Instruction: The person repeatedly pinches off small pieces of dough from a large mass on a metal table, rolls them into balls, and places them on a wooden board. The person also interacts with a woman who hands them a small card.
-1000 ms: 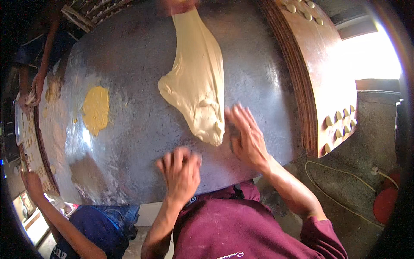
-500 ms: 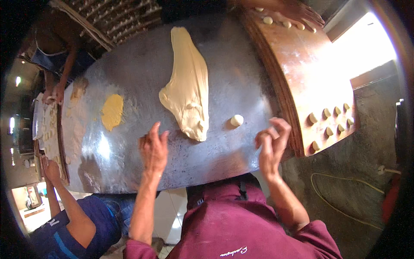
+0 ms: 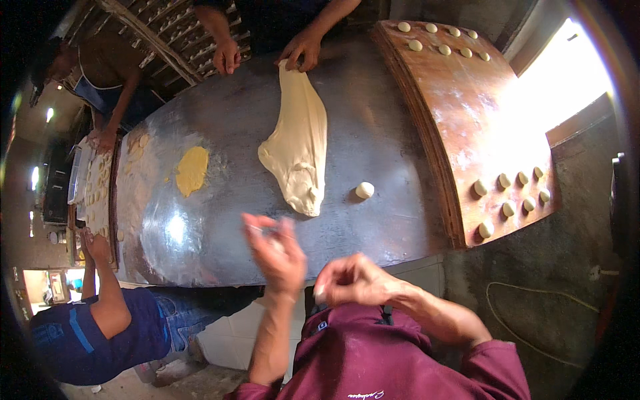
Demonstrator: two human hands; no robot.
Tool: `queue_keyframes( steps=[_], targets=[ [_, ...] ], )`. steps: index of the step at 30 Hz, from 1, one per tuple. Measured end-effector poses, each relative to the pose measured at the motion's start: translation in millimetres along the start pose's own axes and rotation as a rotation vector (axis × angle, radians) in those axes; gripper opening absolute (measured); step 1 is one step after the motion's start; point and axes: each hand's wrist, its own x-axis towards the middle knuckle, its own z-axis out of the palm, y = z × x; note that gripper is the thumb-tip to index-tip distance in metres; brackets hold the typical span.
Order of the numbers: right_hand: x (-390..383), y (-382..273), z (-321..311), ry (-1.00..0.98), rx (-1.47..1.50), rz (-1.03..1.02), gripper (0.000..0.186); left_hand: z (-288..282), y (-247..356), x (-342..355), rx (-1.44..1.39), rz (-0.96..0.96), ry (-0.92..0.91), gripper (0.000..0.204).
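My left hand (image 3: 277, 257) is raised over the table's near edge, fingers apart and somewhat blurred. A pale spot shows by its palm, too unclear to name. Just right of it, before my maroon shirt, my right hand (image 3: 357, 281) has curled fingers pressed together. A pale bit shows at its fingertips; whether it is held dough I cannot tell. Beyond my hands a long, stretched piece of dough (image 3: 300, 140) lies on the dark metal tabletop (image 3: 233, 233), touched by neither hand. A round dough ball (image 3: 365, 191) sits to its right.
Across the table, a person's hand (image 3: 303, 50) grips the dough's far end. A flat yellow patch (image 3: 193, 171) lies at left. Several dough balls (image 3: 485, 230) rest on the wooden board (image 3: 447, 133) at right. Other people work at left beside another board (image 3: 100, 177) of dough pieces.
Both my hands have drawn in closer together, the right moving left and toward my body. Across the table, the other person's hand has come from the wooden board to the dough's far end.
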Motion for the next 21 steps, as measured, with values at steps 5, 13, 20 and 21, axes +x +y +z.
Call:
queue_keyframes(
  steps=[5, 13, 20, 21],
  targets=[
    [120.2, -31.3, -59.4, 0.855, -1.295, -0.629, 0.015, -21.1, -56.1, 55.9, 0.29, -0.127, 0.038, 0.087],
    [49.6, 17.8, -80.1, 0.918, -1.687, -0.229, 0.031, 14.2, -60.2, -2.0, 0.191, 0.119, -0.424, 0.084],
    [9.0, 16.3, -90.8, 0.864, -1.754, -0.168, 0.045, -55.3, -91.5, 1.8, 0.49, 0.093, -0.696, 0.023],
    [48.6, 5.2, -84.1, 0.886, -1.669, -0.233, 0.048, -18.6, -86.4, 11.7, 0.417, 0.045, -0.681, 0.02]
  ],
)
